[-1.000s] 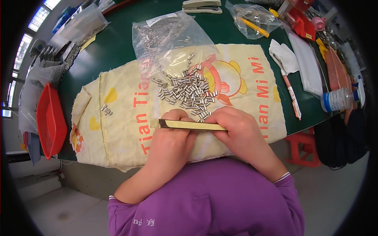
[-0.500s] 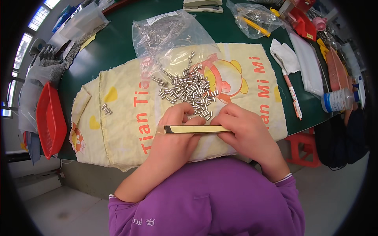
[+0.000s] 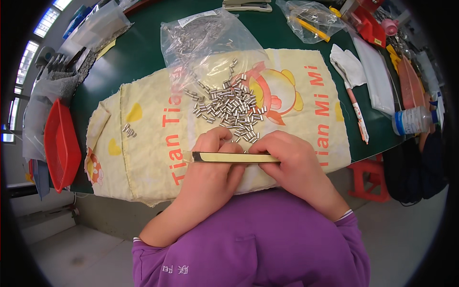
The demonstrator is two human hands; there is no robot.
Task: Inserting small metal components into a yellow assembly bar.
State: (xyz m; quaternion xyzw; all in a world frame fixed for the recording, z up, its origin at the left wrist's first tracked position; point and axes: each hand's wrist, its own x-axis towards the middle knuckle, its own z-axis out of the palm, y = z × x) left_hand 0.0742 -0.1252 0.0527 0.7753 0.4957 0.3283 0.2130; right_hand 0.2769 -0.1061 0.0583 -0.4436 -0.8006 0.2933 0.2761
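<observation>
1. Black-edged, cream-faced strip [image 3: 229, 157] is held crosswise near the metal cylinders [image 3: 228, 106].
2. Left hand [image 3: 206, 178] half-curled beneath, hold hidden from me; right hand [image 3: 292, 155] pinches the other end.
3. Holding it steady seems the step; next calls for even pressure.

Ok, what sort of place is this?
Probably a workshop or small factory: a heap of small metal cylinders on a yellow printed cloth, a clear plastic bag of similar pieces, and a red plastic tray.

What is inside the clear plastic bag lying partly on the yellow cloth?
Many small silver metal cylinders show through; the white rectangular label hides whatever lies directly beneath it.
</observation>
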